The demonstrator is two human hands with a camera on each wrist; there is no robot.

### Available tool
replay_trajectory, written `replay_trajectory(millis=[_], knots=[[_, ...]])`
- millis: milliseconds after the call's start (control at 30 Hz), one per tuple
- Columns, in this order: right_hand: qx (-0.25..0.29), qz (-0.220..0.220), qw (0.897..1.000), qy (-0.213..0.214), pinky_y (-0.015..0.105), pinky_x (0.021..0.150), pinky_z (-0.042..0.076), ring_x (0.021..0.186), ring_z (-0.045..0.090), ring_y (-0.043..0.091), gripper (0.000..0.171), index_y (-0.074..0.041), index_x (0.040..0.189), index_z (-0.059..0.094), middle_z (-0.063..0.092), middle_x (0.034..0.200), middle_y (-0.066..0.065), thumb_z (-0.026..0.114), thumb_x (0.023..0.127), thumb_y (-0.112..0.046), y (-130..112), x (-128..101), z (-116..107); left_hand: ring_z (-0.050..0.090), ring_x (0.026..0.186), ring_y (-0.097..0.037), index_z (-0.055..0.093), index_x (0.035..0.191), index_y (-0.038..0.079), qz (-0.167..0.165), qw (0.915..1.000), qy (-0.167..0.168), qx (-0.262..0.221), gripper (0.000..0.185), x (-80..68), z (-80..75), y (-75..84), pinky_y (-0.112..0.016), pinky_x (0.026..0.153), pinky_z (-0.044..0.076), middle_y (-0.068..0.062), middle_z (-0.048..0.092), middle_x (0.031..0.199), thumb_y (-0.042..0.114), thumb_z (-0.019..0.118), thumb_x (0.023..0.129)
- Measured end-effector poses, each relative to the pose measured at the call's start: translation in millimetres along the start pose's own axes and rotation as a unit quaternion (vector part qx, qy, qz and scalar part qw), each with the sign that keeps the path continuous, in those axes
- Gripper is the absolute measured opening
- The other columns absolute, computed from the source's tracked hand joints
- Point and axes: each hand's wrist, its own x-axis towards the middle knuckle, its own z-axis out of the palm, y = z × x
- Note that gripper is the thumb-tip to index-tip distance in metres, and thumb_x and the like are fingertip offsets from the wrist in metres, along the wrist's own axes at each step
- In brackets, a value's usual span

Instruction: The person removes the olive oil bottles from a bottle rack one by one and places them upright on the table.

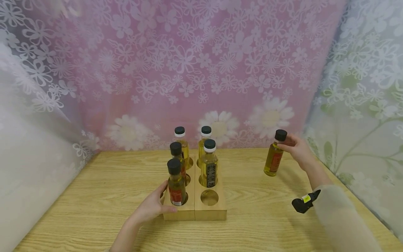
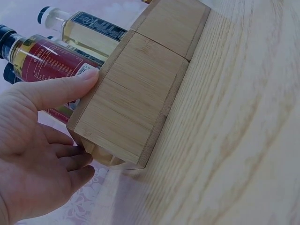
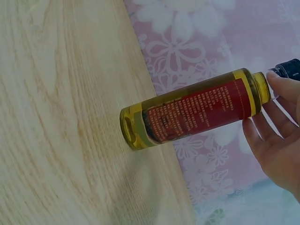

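Observation:
My right hand [image 1: 297,150] grips an oil bottle [image 1: 273,161] by its neck, thumb on one side and fingers on the other. The bottle has a black cap, a red label [image 3: 197,112] and yellow-green oil; it leans slightly, and whether its base touches the table I cannot tell. At the front left corner of a wooden bottle rack [image 1: 210,215], my left hand [image 1: 151,206] holds on, thumb on the front edge and fingers curled at the left side. A red-labelled oil bottle [image 1: 177,187] stands in the hole beside that thumb.
Behind it in the rack is another black-capped bottle [image 1: 176,149]. Bottles with white collars, such as the dark-labelled one [image 1: 210,164], fill other holes. The front right hole [image 1: 209,198] shows bare wood. Floral curtains [image 1: 201,70] surround the wooden table [image 1: 104,196].

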Motion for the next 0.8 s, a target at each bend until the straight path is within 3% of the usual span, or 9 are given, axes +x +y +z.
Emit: replay_trajectory(millis=[167,267,400,467,600,700,800], knots=[[-0.017,0.004,1.0,-0.007,0.063,0.095,0.029,0.118,0.038,0.043,0.06,0.007,0.138,0.034,0.041,0.129,0.028,0.057,0.093,-0.024,6,-1,1,0.015,0.133,-0.05,0.014,0.147,-0.003,-0.003,1.0,-0.001,0.002,0.108,1.1,-0.1,-2.1,-0.061,0.103,0.018,-0.026,0.013,0.15,0.021,0.083,0.068],[-0.022,0.004,1.0,-0.004,0.064,0.095,0.029,0.121,0.036,0.047,0.061,0.007,0.14,0.031,0.037,0.133,0.032,0.056,0.094,-0.024,7,-1,2,0.014,0.133,-0.049,0.014,0.147,-0.002,0.0,1.0,-0.003,0.0,0.107,1.6,-0.1,-2.7,-0.061,0.103,0.018,-0.026,0.013,0.15,0.021,0.083,0.068],[-0.02,-0.002,1.0,0.002,0.056,0.094,0.035,0.115,0.045,0.034,0.061,0.006,0.141,0.03,0.038,0.132,0.031,0.054,0.095,-0.025,8,-8,1,0.013,0.133,-0.049,0.013,0.147,-0.002,0.001,0.9999,-0.01,-0.007,0.107,1.8,0.8,-2.3,-0.061,0.103,0.018,-0.026,0.012,0.15,0.021,0.083,0.069],[-0.025,-0.006,1.0,0.01,0.043,0.092,0.043,0.107,0.051,0.017,0.06,0.006,0.141,0.032,0.042,0.13,0.028,0.054,0.095,-0.026,8,-13,0,0.012,0.133,-0.05,0.013,0.147,-0.002,-0.003,0.9999,-0.013,-0.008,0.108,1.7,1.1,-1.9,-0.061,0.103,0.018,-0.026,0.011,0.15,0.021,0.083,0.069],[-0.032,-0.018,0.999,0.029,0.017,0.077,0.046,0.089,0.048,-0.011,0.057,0.008,0.136,0.037,0.053,0.118,0.01,0.055,0.095,-0.027,8,-26,-4,0.012,0.132,-0.051,0.011,0.147,-0.003,-0.01,0.9998,-0.016,-0.012,0.108,1.0,0.8,-1.2,-0.062,0.102,0.018,-0.026,0.011,0.15,0.021,0.083,0.069],[-0.014,-0.037,0.999,0.034,0.012,0.073,0.046,0.087,0.051,-0.012,0.054,0.01,0.132,0.04,0.056,0.108,-0.008,0.057,0.094,-0.024,5,-33,-5,0.011,0.133,-0.05,0.011,0.147,-0.003,-0.005,0.9997,-0.019,-0.014,0.107,0.8,0.3,-1.4,-0.062,0.103,0.017,-0.026,0.01,0.15,0.02,0.082,0.07],[0.003,-0.049,0.998,0.028,0.014,0.074,0.048,0.09,0.053,-0.009,0.054,0.011,0.131,0.041,0.057,0.104,-0.015,0.057,0.093,-0.024,0,-38,-4,0.011,0.133,-0.05,0.011,0.147,-0.002,0.001,0.9998,-0.019,-0.011,0.107,1.0,-0.2,-1.1,-0.061,0.104,0.016,-0.026,0.011,0.15,0.019,0.082,0.07]])
